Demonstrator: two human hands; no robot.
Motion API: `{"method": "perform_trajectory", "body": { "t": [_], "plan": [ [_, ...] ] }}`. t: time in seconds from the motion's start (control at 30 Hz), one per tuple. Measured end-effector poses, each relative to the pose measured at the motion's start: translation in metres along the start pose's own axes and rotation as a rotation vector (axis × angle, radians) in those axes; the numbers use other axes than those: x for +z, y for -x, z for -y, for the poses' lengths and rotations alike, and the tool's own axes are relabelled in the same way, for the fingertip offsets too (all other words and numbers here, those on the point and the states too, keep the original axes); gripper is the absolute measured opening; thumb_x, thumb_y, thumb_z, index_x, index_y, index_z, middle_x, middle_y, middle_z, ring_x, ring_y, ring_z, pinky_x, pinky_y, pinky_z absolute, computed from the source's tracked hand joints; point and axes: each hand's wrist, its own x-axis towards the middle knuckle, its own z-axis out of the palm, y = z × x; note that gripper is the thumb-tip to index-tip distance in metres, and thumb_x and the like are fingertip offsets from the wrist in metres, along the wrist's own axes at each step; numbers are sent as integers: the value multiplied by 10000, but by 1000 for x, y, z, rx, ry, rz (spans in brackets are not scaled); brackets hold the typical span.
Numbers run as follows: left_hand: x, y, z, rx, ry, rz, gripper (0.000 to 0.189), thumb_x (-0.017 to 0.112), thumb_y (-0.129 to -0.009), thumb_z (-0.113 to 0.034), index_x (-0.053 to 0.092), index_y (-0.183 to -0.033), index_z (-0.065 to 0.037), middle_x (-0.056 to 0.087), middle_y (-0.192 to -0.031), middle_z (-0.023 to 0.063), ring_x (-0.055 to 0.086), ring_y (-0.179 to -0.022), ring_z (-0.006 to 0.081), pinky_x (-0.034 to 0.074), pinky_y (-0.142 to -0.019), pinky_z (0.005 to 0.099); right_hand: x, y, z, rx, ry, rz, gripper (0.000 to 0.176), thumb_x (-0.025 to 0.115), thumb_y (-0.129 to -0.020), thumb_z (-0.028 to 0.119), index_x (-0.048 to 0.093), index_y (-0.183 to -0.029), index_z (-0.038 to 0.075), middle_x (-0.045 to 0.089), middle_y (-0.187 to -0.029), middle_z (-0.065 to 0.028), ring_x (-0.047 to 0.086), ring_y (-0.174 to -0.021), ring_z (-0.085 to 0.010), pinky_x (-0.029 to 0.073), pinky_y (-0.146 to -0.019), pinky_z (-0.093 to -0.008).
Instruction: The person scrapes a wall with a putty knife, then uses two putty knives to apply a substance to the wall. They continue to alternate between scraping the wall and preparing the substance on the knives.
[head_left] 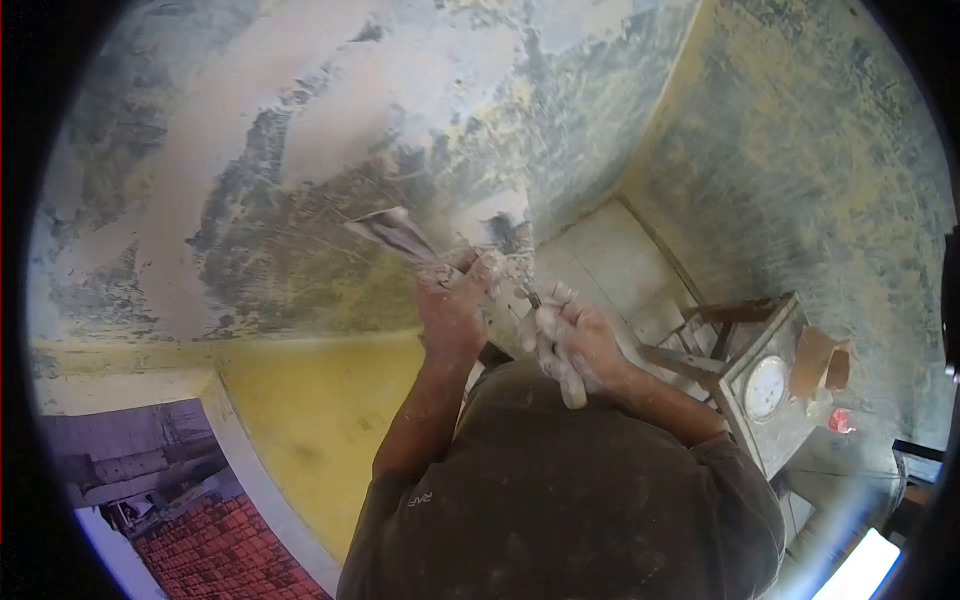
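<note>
My left hand [455, 305], dusted with white, is closed around a putty knife whose flat blade [395, 232] points up and to the left. Beside it, my right hand [575, 338] grips a second putty knife by its pale handle [572, 390]. That knife's wide blade [500, 215] points upward and carries whitish putty. The two hands are close together in front of my chest, and the fingers of the left hand are near the second blade. Behind the blades is a wall [270, 235] with pale putty patches over a dark, scraped surface.
To the right stands a worn wooden stool [735, 400] with a white round lid or dish [766, 388] on it. Brown cardboard [812, 362] and a red wrapper [841, 420] are by its edge. At lower left, an opening frames a red tiled roof [210, 545].
</note>
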Motion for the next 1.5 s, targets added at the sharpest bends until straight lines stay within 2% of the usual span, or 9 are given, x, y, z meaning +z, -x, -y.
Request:
{"method": "perform_trajectory", "body": {
  "t": [0.17,0.23,0.27,0.4,0.63,0.9,1.23,1.43,1.5],
  "plan": [
    [29,4,2,-101,354,-142,196,623,-818,-53,575,-985,39,592,-806,49,532,-595,115,417,-514,237,-52,66,-2,189,286,237,593,656,-878,225,354,-1350,32,600,-869,-52,528,-666,-94,432,-577,-223],
    [49,7,0,-92,443,-77,183,633,-835,-58,574,-978,40,605,-790,67,541,-570,114,419,-490,238,-65,85,4,35,308,365,606,636,-892,212,324,-1378,29,586,-890,-42,532,-671,-98,424,-573,-219],
    [63,10,-2,-49,428,-78,186,639,-832,-57,570,-979,35,605,-786,67,538,-566,111,418,-487,235,-63,93,17,-45,364,285,432,622,-906,211,433,-1248,27,557,-882,-46,518,-662,-95,409,-546,-223],
    [117,26,-6,-33,451,21,171,662,-812,-25,568,-950,9,609,-778,67,535,-555,105,414,-471,238,-67,109,28,-116,112,13,208,607,-920,203,452,-891,67,510,-793,-31,477,-624,-73,373,-505,-226],
    [175,45,-16,-30,419,275,180,677,-800,-37,563,-938,-22,600,-772,51,522,-539,96,397,-472,235,-74,142,47,-402,447,-314,212,668,-874,206,527,-863,47,483,-664,27,440,-615,-62,367,-527,-245],
    [193,51,-16,44,378,360,185,666,-808,-35,548,-947,-4,583,-752,61,531,-566,109,407,-466,245,-74,156,45,-345,492,-409,161,663,-859,171,597,-832,27,553,-671,3,468,-627,-78,393,-553,-278],
    [186,52,-17,150,367,429,217,648,-823,-31,504,-979,11,572,-765,78,519,-551,103,417,-466,243,-71,157,54,-370,604,-300,152,680,-858,139,607,-888,9,587,-695,-16,543,-641,-84,434,-566,-262],
    [174,60,-3,193,418,395,415,647,-804,-7,455,-1171,-7,567,-876,91,543,-626,145,438,-472,262,-78,147,53,-234,71,-39,154,668,-871,150,604,-893,12,571,-699,2,516,-626,-78,419,-546,-261],
    [171,59,3,175,348,422,442,633,-802,8,433,-1196,-7,566,-901,98,542,-639,144,436,-470,267,-76,145,62,-245,626,-110,169,669,-872,176,594,-888,25,551,-698,14,483,-581,-67,389,-503,-238]
  ]
}}
